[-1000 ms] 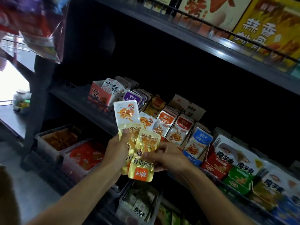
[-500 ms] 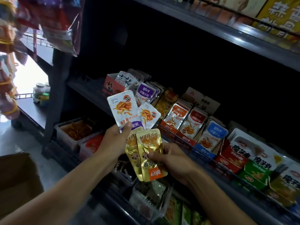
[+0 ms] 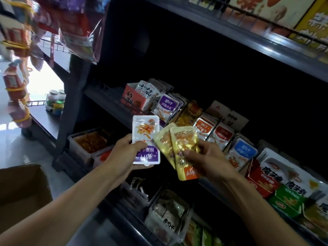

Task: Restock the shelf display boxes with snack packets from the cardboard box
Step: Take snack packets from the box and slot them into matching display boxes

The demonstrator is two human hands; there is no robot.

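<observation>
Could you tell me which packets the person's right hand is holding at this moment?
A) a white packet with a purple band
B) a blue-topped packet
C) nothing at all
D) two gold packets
D: the right hand grips two overlapping gold packets, while the white packet with the purple band is in the left hand.

White-purple packet point(image 3: 145, 139), gold-orange packets point(image 3: 184, 148)

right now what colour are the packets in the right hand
Shiny gold packets with an orange patch at the bottom, held in the right hand; head view.
</observation>
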